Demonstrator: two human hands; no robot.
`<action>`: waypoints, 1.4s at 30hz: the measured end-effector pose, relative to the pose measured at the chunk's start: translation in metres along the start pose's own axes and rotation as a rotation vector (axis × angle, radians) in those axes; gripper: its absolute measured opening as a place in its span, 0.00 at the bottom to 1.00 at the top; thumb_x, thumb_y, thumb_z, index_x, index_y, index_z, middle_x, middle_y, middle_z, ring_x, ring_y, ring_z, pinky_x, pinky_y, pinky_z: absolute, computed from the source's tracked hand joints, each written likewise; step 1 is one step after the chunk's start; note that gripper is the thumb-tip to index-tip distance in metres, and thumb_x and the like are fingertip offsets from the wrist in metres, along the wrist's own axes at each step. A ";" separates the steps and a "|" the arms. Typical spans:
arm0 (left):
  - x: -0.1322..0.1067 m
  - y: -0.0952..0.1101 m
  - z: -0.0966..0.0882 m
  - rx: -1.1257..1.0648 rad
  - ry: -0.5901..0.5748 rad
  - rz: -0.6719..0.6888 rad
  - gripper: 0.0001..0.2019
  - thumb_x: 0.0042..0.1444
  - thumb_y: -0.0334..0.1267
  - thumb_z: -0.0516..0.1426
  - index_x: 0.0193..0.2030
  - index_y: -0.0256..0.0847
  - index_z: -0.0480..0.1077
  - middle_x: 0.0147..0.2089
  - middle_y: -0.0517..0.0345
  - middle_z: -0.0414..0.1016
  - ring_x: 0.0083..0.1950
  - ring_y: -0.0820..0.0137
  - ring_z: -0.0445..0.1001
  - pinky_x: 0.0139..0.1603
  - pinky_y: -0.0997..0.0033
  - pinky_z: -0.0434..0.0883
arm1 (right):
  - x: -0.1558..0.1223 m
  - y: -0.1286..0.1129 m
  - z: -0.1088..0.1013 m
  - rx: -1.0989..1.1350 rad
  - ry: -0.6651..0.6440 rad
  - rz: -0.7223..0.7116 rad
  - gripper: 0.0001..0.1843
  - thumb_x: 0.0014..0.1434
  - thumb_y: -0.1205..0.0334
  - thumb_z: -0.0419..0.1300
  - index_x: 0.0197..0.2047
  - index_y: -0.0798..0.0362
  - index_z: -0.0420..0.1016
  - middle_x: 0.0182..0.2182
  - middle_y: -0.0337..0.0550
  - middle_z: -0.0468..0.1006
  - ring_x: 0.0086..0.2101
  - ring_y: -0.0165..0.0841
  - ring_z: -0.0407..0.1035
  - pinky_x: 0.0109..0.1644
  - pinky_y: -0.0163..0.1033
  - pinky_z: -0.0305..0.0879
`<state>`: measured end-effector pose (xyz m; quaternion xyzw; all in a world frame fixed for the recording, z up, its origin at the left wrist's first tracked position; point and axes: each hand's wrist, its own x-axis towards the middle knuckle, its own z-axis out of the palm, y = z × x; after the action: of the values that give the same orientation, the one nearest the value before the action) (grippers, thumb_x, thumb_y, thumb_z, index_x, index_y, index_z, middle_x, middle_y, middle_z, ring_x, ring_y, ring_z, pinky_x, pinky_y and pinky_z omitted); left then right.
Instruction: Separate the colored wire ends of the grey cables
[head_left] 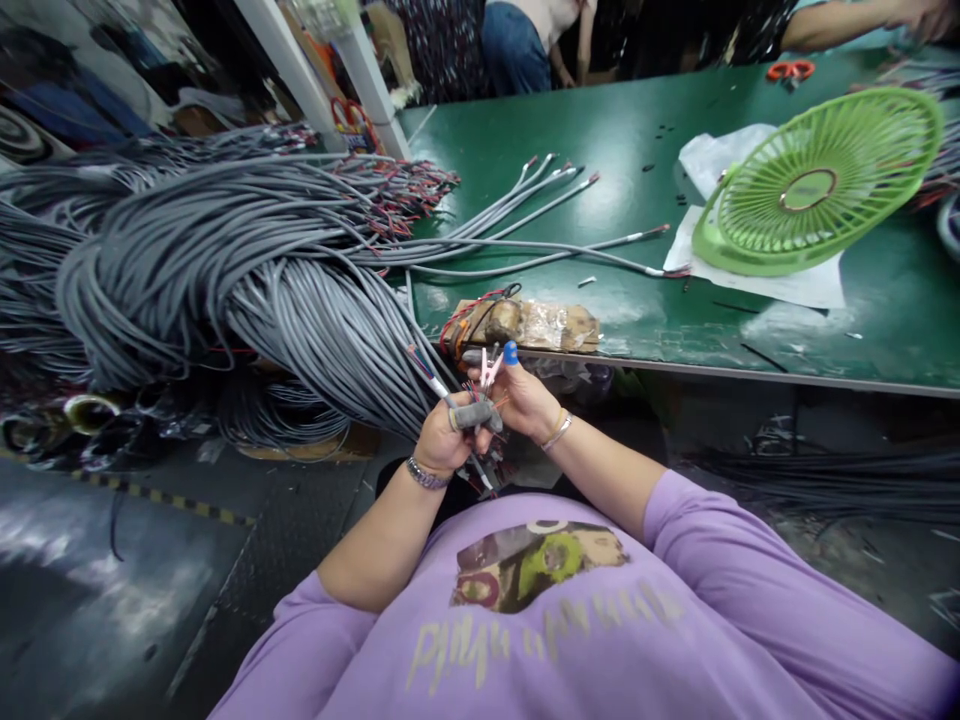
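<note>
My left hand (pixel 442 438) is closed around a grey cable (pixel 448 396), its thumb wrapped in a grey cover. Blue and reddish wires (pixel 421 364) stick out of the cable's end above that hand. Close against it, my right hand (pixel 531 402) has a blue cover on the thumb tip. A small pink V-shaped tool (pixel 490 370) rises between its thumb and fingers, which are bent round it. Thin reddish wires (pixel 501 402) show between the two hands. The fingers partly hide where these wires run.
Large bundles of grey cable (pixel 172 250) are heaped at left. On the green table (pixel 630 210), a taped wooden block (pixel 555 325) lies at the front edge, with loose cables behind it. A green fan (pixel 817 190) and orange-handled scissors (pixel 790 71) are at right. Other people (pixel 517 45) are across the table.
</note>
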<state>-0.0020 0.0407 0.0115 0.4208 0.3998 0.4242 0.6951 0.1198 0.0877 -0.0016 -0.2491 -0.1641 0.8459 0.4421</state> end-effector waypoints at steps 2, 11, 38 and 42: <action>0.001 -0.002 -0.002 0.003 0.026 0.002 0.18 0.42 0.51 0.66 0.22 0.35 0.73 0.11 0.58 0.66 0.11 0.76 0.60 0.13 0.76 0.54 | 0.000 -0.001 0.003 0.037 0.026 0.013 0.27 0.53 0.34 0.62 0.31 0.53 0.73 0.25 0.39 0.73 0.24 0.28 0.62 0.28 0.34 0.65; 0.002 -0.005 -0.001 0.033 0.066 -0.011 0.19 0.41 0.52 0.66 0.21 0.34 0.73 0.11 0.58 0.65 0.11 0.76 0.61 0.13 0.77 0.51 | 0.002 -0.001 0.010 0.088 0.101 -0.001 0.25 0.53 0.38 0.64 0.29 0.55 0.73 0.22 0.38 0.71 0.24 0.28 0.63 0.28 0.34 0.64; -0.018 -0.016 0.026 0.052 0.443 0.291 0.16 0.46 0.49 0.66 0.23 0.37 0.73 0.17 0.60 0.71 0.17 0.77 0.67 0.17 0.78 0.62 | -0.016 -0.012 -0.006 -0.203 -0.061 -0.125 0.22 0.52 0.43 0.67 0.32 0.56 0.74 0.26 0.38 0.73 0.24 0.23 0.60 0.25 0.29 0.57; -0.017 -0.016 0.024 0.040 0.433 0.319 0.16 0.47 0.49 0.66 0.24 0.37 0.74 0.16 0.61 0.71 0.16 0.78 0.66 0.16 0.80 0.60 | -0.013 -0.011 -0.008 -0.175 -0.090 -0.096 0.23 0.52 0.42 0.67 0.32 0.56 0.75 0.27 0.38 0.74 0.24 0.24 0.61 0.25 0.28 0.59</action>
<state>0.0187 0.0146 0.0080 0.3915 0.4763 0.6004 0.5092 0.1374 0.0835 0.0009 -0.2404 -0.2685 0.8165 0.4510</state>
